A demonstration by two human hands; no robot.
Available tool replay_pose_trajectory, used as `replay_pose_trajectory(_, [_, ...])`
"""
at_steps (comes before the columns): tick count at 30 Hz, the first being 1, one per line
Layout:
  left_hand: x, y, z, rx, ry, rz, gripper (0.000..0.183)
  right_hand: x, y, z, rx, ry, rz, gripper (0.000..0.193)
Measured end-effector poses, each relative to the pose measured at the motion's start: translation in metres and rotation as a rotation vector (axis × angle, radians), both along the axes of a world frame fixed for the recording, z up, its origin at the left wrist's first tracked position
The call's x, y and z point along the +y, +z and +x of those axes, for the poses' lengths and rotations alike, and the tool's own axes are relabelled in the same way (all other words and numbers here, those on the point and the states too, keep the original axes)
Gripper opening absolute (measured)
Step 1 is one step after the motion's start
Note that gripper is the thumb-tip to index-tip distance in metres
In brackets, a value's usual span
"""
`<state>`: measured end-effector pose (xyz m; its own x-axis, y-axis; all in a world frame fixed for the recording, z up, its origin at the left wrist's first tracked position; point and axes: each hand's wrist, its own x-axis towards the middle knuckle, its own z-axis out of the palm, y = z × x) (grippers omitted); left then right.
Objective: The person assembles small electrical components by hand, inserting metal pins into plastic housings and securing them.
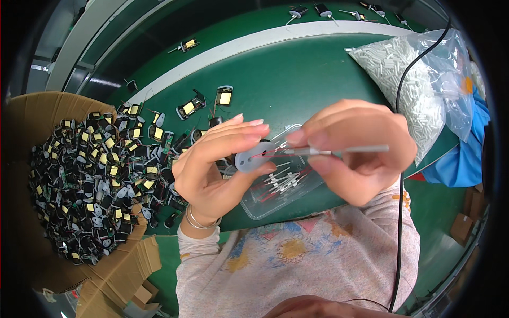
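Observation:
My left hand [212, 159] is closed around a small black device, its grey oval end cap [253, 157] held between thumb and fingers. The cap has small holes, and thin red wires run from it towards my right hand. My right hand [360, 148] pinches a thin pale stick [366, 149] between thumb and fingertips, close to the cap. Blur hides the exact kind of this stick. Beneath both hands sits a clear plastic tray [254, 212] holding several thin white sticks [283, 183] with white blocks and red wires.
A cardboard box [58, 103] heaped with black devices [106, 185] bearing yellow pads stands at left. More devices [191, 106] lie on the green table [254, 79] and the belt behind it. A plastic bag of short white tubes [397, 74] sits at right, where a black cable [400, 212] hangs.

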<state>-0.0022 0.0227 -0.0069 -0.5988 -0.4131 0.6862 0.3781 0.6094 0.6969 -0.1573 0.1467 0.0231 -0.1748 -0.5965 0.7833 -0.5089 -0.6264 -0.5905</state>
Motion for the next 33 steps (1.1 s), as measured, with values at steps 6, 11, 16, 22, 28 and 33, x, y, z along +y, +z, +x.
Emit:
replay_pose_trajectory(6, [-0.002,0.003,-0.001,0.001,0.053,-0.081,0.036,0.003,-0.001,0.005,0.271,-0.061,-0.133,0.022])
replay_pose_trajectory(11, [-0.003,0.003,0.001,-0.005,0.091,-0.127,0.036,0.004,-0.003,0.01,0.324,-0.116,-0.192,0.022])
replay_pose_trajectory(16, [-0.003,0.004,0.001,0.004,0.083,-0.126,0.037,0.004,-0.003,0.012,0.319,-0.155,-0.204,0.022])
replay_pose_trajectory(22, [-0.001,0.004,0.002,0.001,0.089,-0.137,0.039,0.004,-0.004,0.013,0.307,-0.145,-0.212,0.019])
replay_pose_trajectory(28, [-0.001,0.004,0.004,-0.011,0.104,-0.151,0.041,0.002,-0.008,0.013,0.312,-0.133,-0.218,0.021])
replay_pose_trajectory(33, [-0.001,0.004,0.004,-0.015,0.112,-0.161,0.041,0.0,-0.009,0.016,0.25,-0.165,-0.232,0.022])
